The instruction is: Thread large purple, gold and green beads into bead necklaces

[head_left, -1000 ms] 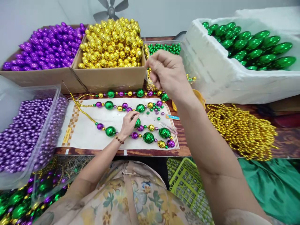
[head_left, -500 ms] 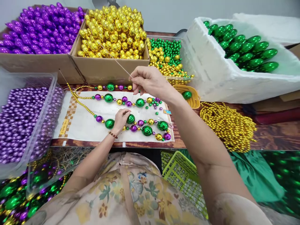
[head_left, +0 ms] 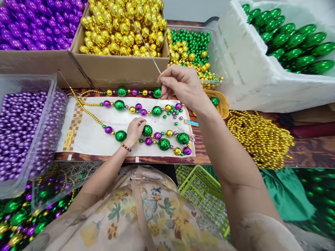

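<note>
My right hand is raised over the cloth, thumb and fingers pinched on a thin needle-like wire. The wire slants up and left in front of the gold beads. My left hand rests lower down, fingertips pinched at the end of a bead strand, beside a large green bead; what exactly lies between the fingertips is hidden. This strand of green, purple and gold beads loops back on itself at the right. Above it lies a second bead strand, with small loose beads near its right end.
Behind stand boxes of purple beads and gold beads. A clear tub of purple beads is at left. On the right are a foam box, a yellow basket and a gold bead heap.
My right hand has moved slightly up and right with the wire, which now stands steeper. My left hand stays by the green bead. The view has shifted a little.
</note>
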Tool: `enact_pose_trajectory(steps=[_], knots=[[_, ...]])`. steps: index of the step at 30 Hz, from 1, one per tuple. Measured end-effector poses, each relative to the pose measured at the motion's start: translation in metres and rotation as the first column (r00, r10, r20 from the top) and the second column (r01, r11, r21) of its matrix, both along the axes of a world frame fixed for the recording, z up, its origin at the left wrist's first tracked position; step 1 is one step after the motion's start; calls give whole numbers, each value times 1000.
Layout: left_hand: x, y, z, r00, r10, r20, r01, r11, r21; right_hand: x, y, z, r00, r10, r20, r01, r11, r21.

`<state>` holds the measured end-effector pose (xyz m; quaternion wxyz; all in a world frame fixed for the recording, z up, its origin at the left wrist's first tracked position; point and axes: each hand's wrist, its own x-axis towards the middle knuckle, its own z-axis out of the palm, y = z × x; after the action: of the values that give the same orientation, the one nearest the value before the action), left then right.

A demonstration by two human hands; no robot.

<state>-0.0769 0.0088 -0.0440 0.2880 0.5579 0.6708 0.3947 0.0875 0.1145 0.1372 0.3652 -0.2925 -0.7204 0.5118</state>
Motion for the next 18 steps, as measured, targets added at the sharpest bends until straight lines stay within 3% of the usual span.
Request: enact_pose_trajectory(steps=[4, 10, 18], knots=[[-12, 7, 5, 995, 19, -102, -17, 1000, 25, 2, 4, -7, 998, -31, -54, 30, 999, -27], [-24, 12, 7, 997, -3, -77, -1, 999, -45, -1, 3, -10, 991, -81, -103, 72, 993, -89], [14, 16, -1, 991, -76, -111, 69, 995, -72, 25, 1, -13, 987, -130, -100, 125, 991, -54]])
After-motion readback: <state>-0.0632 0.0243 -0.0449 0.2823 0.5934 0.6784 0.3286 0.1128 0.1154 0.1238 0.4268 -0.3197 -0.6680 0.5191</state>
